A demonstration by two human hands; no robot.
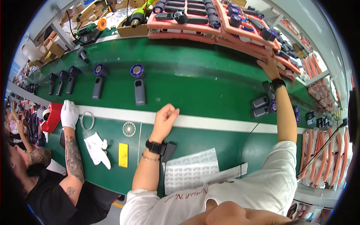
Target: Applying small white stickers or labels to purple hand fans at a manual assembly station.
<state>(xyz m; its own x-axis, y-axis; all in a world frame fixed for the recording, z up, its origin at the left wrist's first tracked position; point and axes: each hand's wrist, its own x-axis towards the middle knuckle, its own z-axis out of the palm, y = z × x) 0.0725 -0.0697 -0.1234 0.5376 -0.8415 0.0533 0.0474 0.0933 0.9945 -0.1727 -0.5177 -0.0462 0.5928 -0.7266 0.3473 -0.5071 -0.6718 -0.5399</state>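
Observation:
My left hand is closed in a loose fist over the white rail, and nothing shows in it. A black watch is on that wrist. Far to the right, my right hand reaches with fingers apart to the edge of a pink foam tray; whether the fingertips touch it I cannot tell. Just below that wrist lie grey hair-dryer-shaped devices, one with a purple ring. Ahead of my left hand, another grey device with a purple ring lies on the green belt.
A co-worker's white-gloved hand rests beside a red tape dispenser. On the near bench lie a white glove, a yellow card, a round white grille and a sheet of labels. Foam trays stand along the far side.

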